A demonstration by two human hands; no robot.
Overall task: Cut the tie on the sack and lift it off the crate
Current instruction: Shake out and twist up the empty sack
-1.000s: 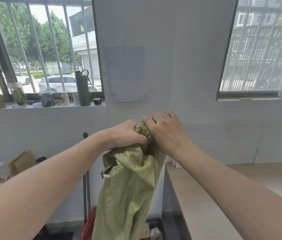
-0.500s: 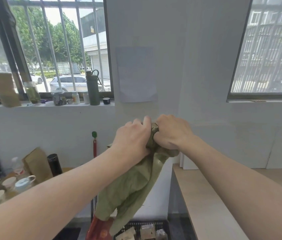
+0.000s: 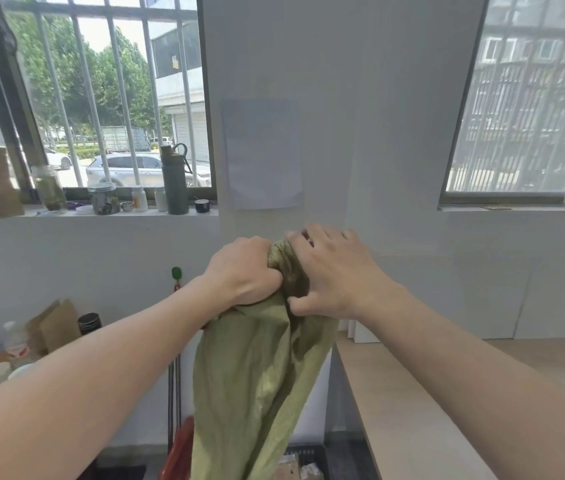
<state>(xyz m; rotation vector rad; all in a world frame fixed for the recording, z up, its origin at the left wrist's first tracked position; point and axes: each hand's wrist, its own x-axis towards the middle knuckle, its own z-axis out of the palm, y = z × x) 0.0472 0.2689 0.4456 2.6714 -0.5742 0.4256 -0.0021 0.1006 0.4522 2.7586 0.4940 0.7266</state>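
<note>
White wall between barred windows

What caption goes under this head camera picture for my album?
Left hand and right hand hold a green sack up by its bunched top, above a black crate.

Workroom — cluttered windowsill, bare worktop

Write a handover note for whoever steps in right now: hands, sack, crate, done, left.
Left hand: fist closed on the bunched top of the green sack.
Right hand: on the same bunch from the other side, fingers partly spread, thumb pressing the cloth.
Sack: held up at chest height, hanging limp.
Black crate: on the floor below, its top bare behind the sack.
Done: sack appears lifted off.
Left: set the sack aside. No tie or cutter visible.
</note>
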